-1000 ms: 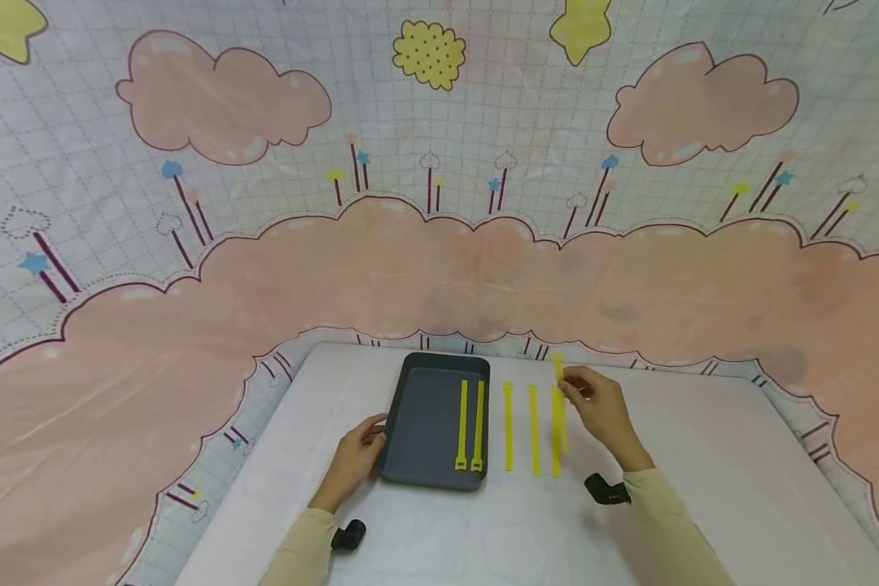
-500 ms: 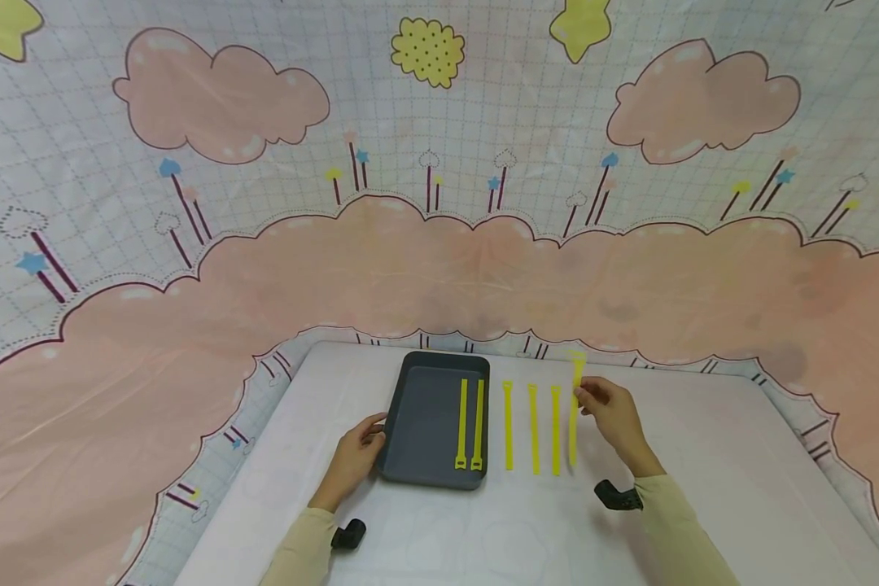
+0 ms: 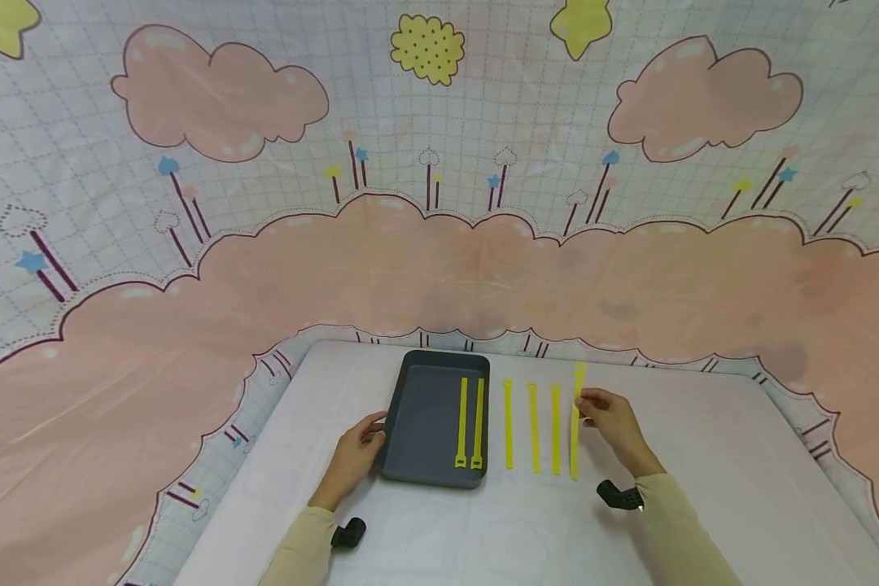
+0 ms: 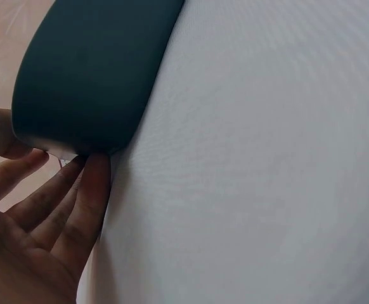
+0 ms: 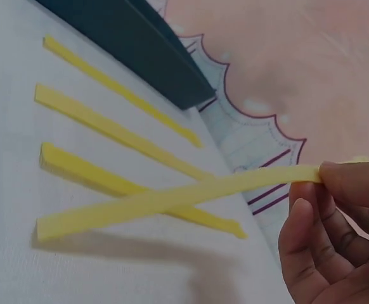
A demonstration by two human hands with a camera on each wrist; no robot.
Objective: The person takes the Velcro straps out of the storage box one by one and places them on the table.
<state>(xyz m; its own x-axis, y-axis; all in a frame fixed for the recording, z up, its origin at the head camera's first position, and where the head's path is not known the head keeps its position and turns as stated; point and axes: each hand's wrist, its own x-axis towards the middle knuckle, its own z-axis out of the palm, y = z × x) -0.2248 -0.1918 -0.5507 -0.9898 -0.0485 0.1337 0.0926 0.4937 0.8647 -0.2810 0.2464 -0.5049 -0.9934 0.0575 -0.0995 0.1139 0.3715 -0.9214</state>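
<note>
My right hand (image 3: 615, 423) pinches a yellow strap (image 5: 127, 208) between thumb and fingers, near its wide head. This strap, which looks like a hook-and-loop cable tie, slopes down with its tail close to the table; whether it touches cannot be told. To its left lie three similar straps, the nearest strap (image 3: 556, 431) parallel to the others. Two more straps, including the outer strap (image 3: 478, 423), lie inside a dark grey tray (image 3: 421, 431), slotted heads toward me. My left hand (image 3: 355, 456) touches the tray's left side with fairly straight fingers (image 4: 86, 209).
A white table (image 3: 740, 456) bears everything. Behind it hangs a cloth (image 3: 483, 277) printed with clouds and stars. Black wrist devices show at both sleeves, such as the right device (image 3: 618, 495).
My right hand has moved right with its strap, off the row's third strap, then lowered it slightly beside the row. The left hand and tray stay put.
</note>
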